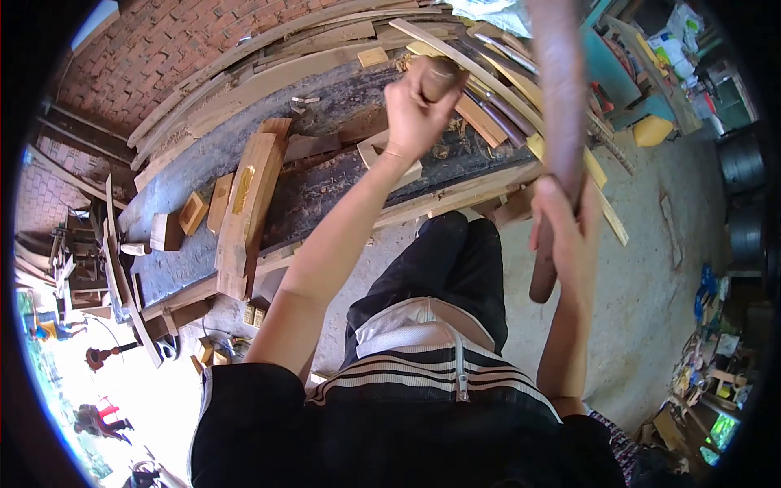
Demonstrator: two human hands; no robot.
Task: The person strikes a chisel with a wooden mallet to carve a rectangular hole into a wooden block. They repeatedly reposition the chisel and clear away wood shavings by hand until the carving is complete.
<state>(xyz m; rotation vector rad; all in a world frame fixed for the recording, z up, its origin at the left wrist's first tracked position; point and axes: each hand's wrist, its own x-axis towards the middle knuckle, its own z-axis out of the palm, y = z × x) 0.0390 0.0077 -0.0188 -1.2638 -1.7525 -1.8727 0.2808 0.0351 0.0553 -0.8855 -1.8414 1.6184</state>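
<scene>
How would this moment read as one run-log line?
left hand: holds brown piece, blurred | right hand: grips stick | beam: lies across bench

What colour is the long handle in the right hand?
The long handle is brown; the head view shows it.

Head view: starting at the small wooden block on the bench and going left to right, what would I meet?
Small wooden block, long timber with a cut slot, left hand, right hand, yellow object, dark round containers near the right edge.
</scene>
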